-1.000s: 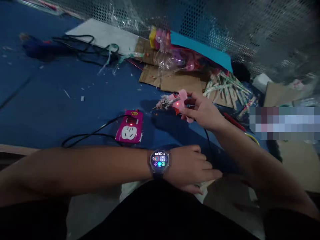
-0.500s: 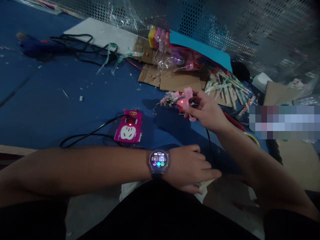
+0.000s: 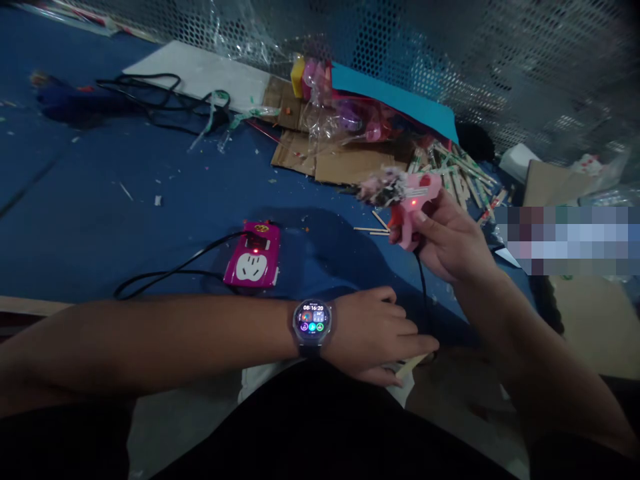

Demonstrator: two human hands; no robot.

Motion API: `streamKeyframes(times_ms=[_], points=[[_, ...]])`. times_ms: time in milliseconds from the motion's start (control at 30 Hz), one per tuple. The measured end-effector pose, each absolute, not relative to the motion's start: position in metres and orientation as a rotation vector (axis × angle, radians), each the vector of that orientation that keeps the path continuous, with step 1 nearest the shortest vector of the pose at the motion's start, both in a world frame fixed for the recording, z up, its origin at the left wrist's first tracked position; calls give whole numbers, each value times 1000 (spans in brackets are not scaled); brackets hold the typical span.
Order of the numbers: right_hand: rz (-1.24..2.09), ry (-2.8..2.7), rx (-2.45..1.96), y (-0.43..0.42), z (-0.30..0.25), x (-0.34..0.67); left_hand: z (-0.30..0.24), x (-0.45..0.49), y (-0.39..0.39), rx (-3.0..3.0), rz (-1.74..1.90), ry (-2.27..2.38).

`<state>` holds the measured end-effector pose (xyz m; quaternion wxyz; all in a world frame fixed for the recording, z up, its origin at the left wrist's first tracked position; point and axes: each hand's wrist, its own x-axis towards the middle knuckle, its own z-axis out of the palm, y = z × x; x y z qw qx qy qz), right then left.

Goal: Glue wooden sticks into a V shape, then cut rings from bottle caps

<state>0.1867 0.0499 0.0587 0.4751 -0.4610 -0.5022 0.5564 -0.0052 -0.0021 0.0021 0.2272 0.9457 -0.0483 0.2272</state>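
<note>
My right hand (image 3: 447,237) is wrapped round the handle of a pink hot glue gun (image 3: 419,193), held up over the table. A red light glows on its side, its nozzle points left, and grey, dirty-looking residue is caked round the front. A black cord hangs beneath it. Low and close to my body, my left hand (image 3: 375,337) is closed, palm down, on a pale flat strip (image 3: 411,365) that shows below the fingers; the rest of the strip is hidden. A lit watch (image 3: 312,319) is on my left wrist.
A magenta power socket (image 3: 253,257) with a black cable lies on the blue table (image 3: 190,180). Behind are flattened cardboard (image 3: 345,160), a heap of wrapped wooden sticks (image 3: 463,170), plastic-bagged items and a perforated metal screen (image 3: 390,33). A few loose sticks (image 3: 373,230) lie below the glue gun.
My right hand has drawn the glue gun to the right and nearer to me, uncovering loose sticks on the table. My left hand has hardly moved.
</note>
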Motion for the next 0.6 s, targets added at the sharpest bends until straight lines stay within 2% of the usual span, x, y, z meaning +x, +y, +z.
streamKeyframes(times_ms=[267,400,500,600], points=[[1484,-938,-1132,37,60,209,7,-8,-3,2679,714,-151],[1448,-915,-1116,40,53,213,24,-11,-10,2831,846,48],[1449,-942,-1094,39,49,213,43,-15,-13,2965,626,374],[1448,-1003,-1086,36,45,212,56,-21,-8,2986,393,439]])
